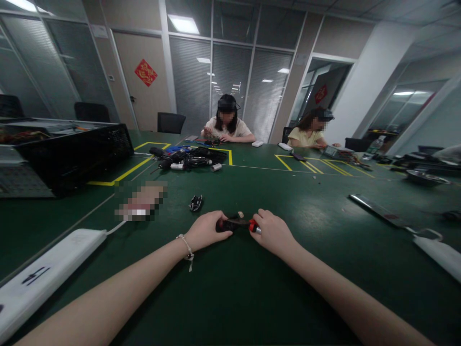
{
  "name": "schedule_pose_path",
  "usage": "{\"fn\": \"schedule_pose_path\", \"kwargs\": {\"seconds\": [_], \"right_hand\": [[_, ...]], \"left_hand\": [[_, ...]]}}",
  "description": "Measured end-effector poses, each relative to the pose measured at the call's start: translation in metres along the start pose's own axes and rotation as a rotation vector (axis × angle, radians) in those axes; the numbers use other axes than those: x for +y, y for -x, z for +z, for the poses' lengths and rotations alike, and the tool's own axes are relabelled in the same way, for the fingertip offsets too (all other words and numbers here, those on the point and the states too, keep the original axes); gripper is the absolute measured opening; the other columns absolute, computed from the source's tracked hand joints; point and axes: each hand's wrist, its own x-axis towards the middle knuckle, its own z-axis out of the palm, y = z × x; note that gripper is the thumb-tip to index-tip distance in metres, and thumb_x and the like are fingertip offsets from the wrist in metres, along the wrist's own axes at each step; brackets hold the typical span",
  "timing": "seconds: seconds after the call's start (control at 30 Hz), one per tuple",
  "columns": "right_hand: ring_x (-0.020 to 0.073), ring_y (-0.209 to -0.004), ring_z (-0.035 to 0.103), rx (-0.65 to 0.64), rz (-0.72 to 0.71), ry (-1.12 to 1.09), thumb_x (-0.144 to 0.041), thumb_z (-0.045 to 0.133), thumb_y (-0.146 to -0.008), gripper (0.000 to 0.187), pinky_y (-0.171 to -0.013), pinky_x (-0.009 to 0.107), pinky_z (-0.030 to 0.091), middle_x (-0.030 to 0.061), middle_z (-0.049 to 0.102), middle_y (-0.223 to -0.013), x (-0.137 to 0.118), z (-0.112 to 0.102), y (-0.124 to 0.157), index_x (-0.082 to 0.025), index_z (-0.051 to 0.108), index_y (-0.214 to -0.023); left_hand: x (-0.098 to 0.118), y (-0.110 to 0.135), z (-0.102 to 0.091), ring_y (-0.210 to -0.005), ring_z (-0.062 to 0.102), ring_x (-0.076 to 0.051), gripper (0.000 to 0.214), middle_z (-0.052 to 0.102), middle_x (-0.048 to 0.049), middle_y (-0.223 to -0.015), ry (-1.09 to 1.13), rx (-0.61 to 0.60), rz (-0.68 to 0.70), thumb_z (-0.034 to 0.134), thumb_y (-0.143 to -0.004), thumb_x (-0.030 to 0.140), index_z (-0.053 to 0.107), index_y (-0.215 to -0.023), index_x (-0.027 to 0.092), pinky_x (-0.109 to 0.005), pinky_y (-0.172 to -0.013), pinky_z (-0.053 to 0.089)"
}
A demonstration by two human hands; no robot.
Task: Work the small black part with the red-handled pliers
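Both my hands rest on the green table (230,298) just ahead of me. My left hand (206,230), with a bracelet at the wrist, is closed round the black end of a small black and red device (235,224). My right hand (271,232) is closed on its other end, where a red part with a silver tip shows. The device lies low between the two hands, close to the table top. A small black part (195,203) lies loose on the table just beyond my left hand.
A white power strip (50,271) lies at the near left, another white block (437,252) at the right. A black computer case (68,154) stands far left. A heap of black tools (183,158) lies mid-table. Two people sit working at the far side.
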Motion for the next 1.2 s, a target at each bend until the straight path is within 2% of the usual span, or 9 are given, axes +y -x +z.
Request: {"fn": "schedule_pose_path", "kwargs": {"seconds": [1.07, 1.2], "right_hand": [[0.0172, -0.08, 0.051, 0.057, -0.016, -0.027, -0.031, 0.052, -0.073, 0.025, -0.068, 0.028, 0.044, 0.0072, 0.055, -0.092, 0.0031, 0.0081, 0.0013, -0.016, 0.056, -0.093], [0.0168, -0.078, 0.051, 0.046, -0.027, -0.016, -0.031, 0.051, -0.073, 0.023, -0.067, 0.028, 0.043, 0.0073, 0.054, -0.089, 0.0032, 0.0069, 0.0013, -0.015, 0.058, -0.088]], "left_hand": [[-0.003, -0.0012, 0.002, -0.07, 0.053, -0.016, 0.029, 0.056, 0.0001, -0.081, -0.002, 0.02, 0.026, 0.058, -0.068, 0.044, 0.054, -0.084, 0.02, -0.023, -0.056, 0.036], [-0.0033, -0.0012, 0.0012, -0.071, 0.053, -0.016, 0.03, 0.057, -0.0002, -0.082, 0.012, 0.015, 0.025, 0.058, -0.068, 0.044, 0.055, -0.087, 0.02, -0.024, -0.057, 0.037]]}}
